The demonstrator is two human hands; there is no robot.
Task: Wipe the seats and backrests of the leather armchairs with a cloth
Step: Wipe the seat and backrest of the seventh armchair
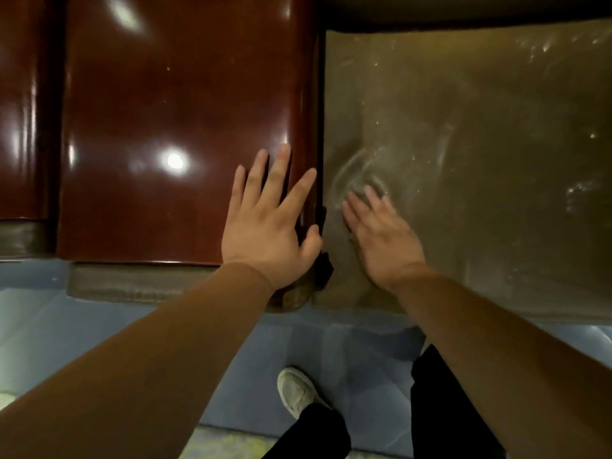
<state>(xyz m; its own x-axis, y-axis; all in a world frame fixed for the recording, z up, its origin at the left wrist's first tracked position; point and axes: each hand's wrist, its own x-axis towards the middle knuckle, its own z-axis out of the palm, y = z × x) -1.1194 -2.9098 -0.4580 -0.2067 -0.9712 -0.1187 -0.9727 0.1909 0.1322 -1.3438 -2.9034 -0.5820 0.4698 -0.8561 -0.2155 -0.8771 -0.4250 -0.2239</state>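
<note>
My left hand (269, 226) lies flat with the fingers spread on the glossy red-brown armrest (185, 134), holding nothing, while my right hand (381, 236) presses straight-fingered into the brown leather seat (480, 154) just beside it; that hand is blurred, but I see nothing pinched in it. I cannot find the cloth anywhere in view, so neither hand has it. The seat is soft: it dimples and creases in rings around my fingertips (371, 195), and I judge it will give under pressure rather than slide, so a cloth should drag across it well if I keep my palm flat and push from the middle toward the edges. The armrest looks hard and polished, with bright reflections, likely slick under a palm, so I would not lean my weight there. The backrest is out of sight at the top. Below, my pale shoe (294, 390) stands on the blue floor (109, 329).
</note>
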